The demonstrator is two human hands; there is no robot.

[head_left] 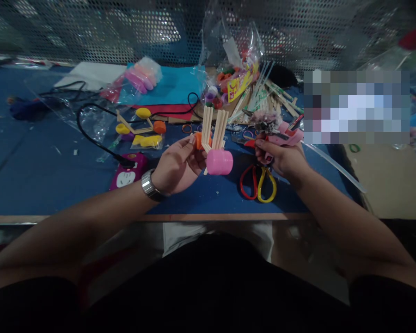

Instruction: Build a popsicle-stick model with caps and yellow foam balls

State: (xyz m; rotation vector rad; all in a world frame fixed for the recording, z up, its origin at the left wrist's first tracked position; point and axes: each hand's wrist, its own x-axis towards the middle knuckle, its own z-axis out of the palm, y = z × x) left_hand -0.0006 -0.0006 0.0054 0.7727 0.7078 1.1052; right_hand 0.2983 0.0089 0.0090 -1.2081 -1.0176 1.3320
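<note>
My left hand (180,163), with a metal watch at the wrist, holds a small assembly of wooden sticks (219,127) by its orange cap (198,140). A pink cylinder (219,162) is at the near end of the sticks. Over to the right, my right hand (275,155) is closed around a pink glue gun (286,135), whose front points left and is partly hidden by clutter behind it. Scissors with one red and one yellow handle (266,186) lie just below my right hand.
A magenta power socket (127,173) with a black cable sits left. Behind are a stick piece with yellow and orange caps (143,113), a bag of caps (225,85), loose sticks, and blue paper (176,83). Cardboard (388,180) lies right.
</note>
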